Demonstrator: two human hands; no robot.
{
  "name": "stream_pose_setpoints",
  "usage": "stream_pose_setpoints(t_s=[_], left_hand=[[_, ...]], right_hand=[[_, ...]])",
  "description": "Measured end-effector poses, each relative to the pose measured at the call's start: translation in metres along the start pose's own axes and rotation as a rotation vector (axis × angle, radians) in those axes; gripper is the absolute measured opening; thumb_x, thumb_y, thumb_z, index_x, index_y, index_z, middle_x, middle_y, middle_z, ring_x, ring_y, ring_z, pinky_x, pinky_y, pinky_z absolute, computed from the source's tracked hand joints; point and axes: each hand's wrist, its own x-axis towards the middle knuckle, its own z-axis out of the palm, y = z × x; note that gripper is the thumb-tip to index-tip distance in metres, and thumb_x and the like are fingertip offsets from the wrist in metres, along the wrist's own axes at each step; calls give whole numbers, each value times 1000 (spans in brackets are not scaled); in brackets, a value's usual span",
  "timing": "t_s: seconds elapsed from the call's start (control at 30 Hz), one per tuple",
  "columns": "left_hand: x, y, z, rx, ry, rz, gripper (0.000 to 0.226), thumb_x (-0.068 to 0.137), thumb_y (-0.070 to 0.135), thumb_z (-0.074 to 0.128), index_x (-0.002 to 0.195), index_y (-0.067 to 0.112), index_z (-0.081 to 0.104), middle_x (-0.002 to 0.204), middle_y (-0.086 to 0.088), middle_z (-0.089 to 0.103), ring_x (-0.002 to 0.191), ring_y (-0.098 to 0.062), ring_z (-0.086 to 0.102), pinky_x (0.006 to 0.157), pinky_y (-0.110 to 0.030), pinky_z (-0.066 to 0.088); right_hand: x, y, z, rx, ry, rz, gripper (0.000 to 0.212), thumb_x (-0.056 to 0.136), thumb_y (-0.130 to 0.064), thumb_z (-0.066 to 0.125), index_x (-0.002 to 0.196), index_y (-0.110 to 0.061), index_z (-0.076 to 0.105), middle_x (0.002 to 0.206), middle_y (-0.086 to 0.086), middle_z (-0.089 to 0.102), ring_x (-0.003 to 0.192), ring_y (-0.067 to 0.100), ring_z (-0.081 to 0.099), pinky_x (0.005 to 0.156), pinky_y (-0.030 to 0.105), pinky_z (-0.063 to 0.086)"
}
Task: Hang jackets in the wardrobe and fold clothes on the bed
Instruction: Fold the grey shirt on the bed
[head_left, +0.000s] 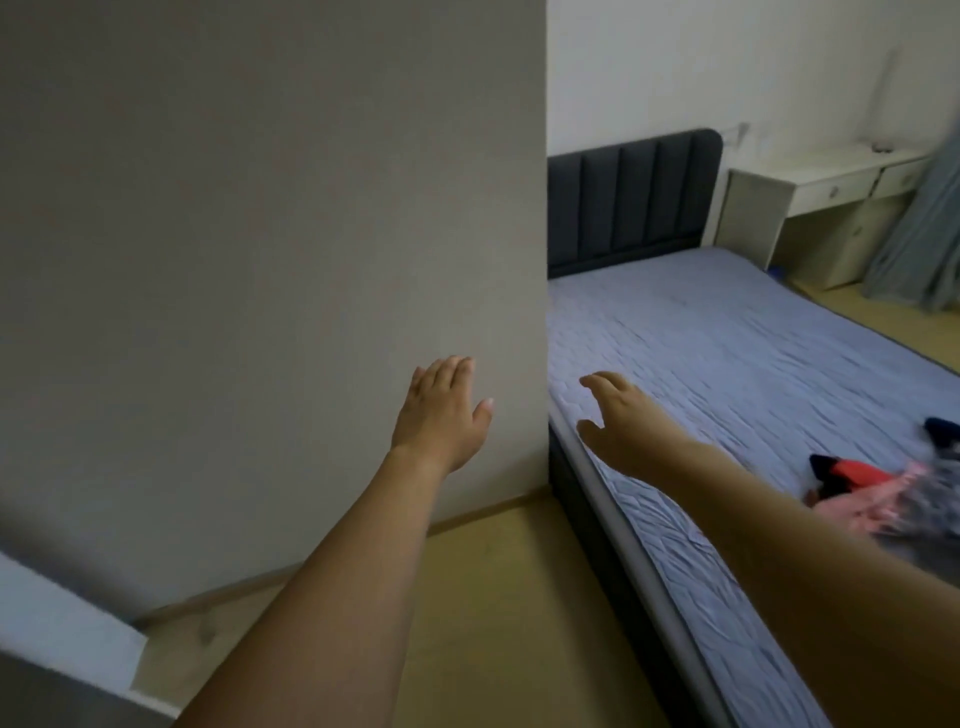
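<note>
Head view: both bare arms stretched fwd, nothing held in either hand.
Left hand (441, 410): back of hand to camera, fingers straight and close together, thumb out to the side; seen against a big grey panel (270, 234). Touching the panel or just short of it – can't tell.
Right hand (615, 415): reaching fwd over the near-left edge of the bed (727, 338), fingers loosely spread, slightly bent, thumb apart below; grips nothing. Blurry, so contact w/ mattress can't be judged.
Panel: flat, plain, fills the left half of the frame down to the floor (493, 597); its right edge runs vertical just beside the bed's left side. Whether it is wall or wardrobe side – can't tell.
Bed: light blue-grey quilted cover, dark padded headboard (634, 197) at the far end, dark base along the near side.
Clothes (878, 493): loose pile on the bed at the right edge of frame, well apart from both hands; pink/red piece w/ dark parts, something grey over it, another dark bit further back. Blurred, items not separable.
Desk (831, 187): white, w/ drawers, beyond the bed at far right, against the wall.
Curtain (924, 234): grey-blue, hangs at right edge next to the desk.
Floor: light wood-tone, between panel and bed.
</note>
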Motion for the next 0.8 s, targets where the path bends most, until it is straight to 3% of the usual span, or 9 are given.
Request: stream_pose_setpoints(t_s=[0.27,0.6,0.8], left_hand=[[31,182,89,-8,-147,-40,63,100,42,37,152,11,22,158,-7,25,145,-22,21,121,-39,7],[113,280,167,-56,-181,-68,60,98,40,42,148,10,30,153,-10,34,141,-25,30,118,-40,15],[186,399,223,-119,-248,24,60,99,40,41,148,8,30,153,-11,34,140,-26,30,117,-41,15]], right_hand=[[-19,216,-24,-11,-143,108,62,96,-32,50,150,-12,26,155,7,27,139,25,30,112,36,28],[8,358,-48,-36,-250,92,59,95,-29,50,148,-13,30,153,6,29,135,28,36,110,36,31],[21,499,-88,-31,-238,232,58,93,-23,52,146,-10,33,152,9,32,133,29,39,108,35,32]])
